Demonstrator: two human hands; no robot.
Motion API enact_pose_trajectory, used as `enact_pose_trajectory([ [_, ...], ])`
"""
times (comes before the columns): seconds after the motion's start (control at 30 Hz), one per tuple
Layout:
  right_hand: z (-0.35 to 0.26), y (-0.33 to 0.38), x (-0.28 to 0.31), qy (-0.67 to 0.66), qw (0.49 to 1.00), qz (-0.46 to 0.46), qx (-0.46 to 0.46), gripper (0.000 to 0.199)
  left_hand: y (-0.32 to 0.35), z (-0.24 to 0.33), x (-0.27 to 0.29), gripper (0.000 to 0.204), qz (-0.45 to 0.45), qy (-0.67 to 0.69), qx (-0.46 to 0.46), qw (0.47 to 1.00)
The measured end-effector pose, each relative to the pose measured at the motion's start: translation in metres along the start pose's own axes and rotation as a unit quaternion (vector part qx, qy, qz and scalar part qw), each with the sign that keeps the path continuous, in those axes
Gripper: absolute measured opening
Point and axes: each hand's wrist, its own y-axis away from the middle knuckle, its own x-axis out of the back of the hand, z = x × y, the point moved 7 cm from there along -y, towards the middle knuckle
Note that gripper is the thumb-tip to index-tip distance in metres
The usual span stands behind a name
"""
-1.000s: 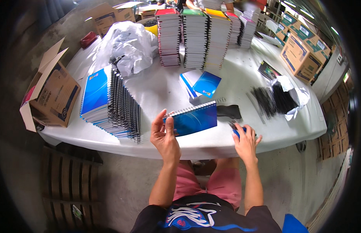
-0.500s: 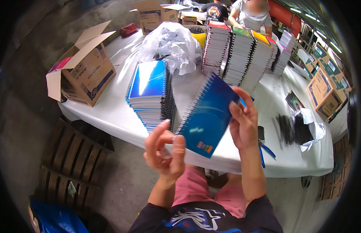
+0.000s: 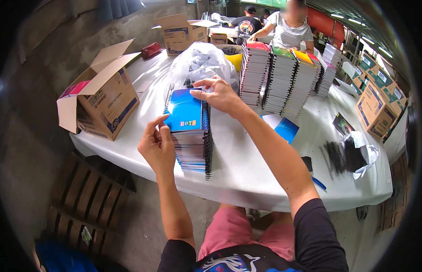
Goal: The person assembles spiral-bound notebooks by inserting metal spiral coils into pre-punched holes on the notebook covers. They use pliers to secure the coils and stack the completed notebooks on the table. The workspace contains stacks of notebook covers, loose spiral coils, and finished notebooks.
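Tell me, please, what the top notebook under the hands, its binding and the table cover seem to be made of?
The blue notebook looks like glossy coated card: light glares off its cover. Its spiral binding shows thin dark coils, wire or plastic, hard to tell. The white table cover seems a smooth plastic or cloth sheet, draping over the edge. The left hand and right hand hold the notebook.

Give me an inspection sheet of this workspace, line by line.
Surface: white-covered table.
Job's things: blue-covered spiral notebook lying on top of a stack of spiral notebooks.
Clutter: open cardboard box, clear plastic bag, tall multicoloured notebook stacks, loose blue covers, black binding coils, blue pen.
Grips: left hand at the top notebook's near corner; right hand on its far edge.
Cables: nothing seen.
Surroundings: wooden pallet, more boxes, a person at the far end.
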Motion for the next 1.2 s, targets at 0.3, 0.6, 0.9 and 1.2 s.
enact_pose_trajectory([
  [0.3, -0.005, 0.158, 0.011, -0.527, 0.796, -0.249, 0.162, 0.03, 0.087, 0.039, 0.038, 0.036, 0.002, 0.437, -0.123, 0.891],
  [0.6, 0.258, 0.377, -0.119, -0.027, 0.957, -0.065, -0.282, 0.046, 0.305, -0.146, -0.133, 0.027, -0.445, 0.026, 0.057, 0.893],
  [0.9, 0.257, 0.4, -0.171, 0.038, 0.909, -0.242, -0.338, 0.03, 0.344, -0.088, -0.13, 0.036, -0.543, 0.038, 0.026, 0.838],
  [1.2, 0.175, 0.283, 0.124, -0.241, 0.93, 0.097, -0.26, 0.036, 0.181, 0.043, -0.156, 0.053, -0.526, 0.223, 0.034, 0.82],
])
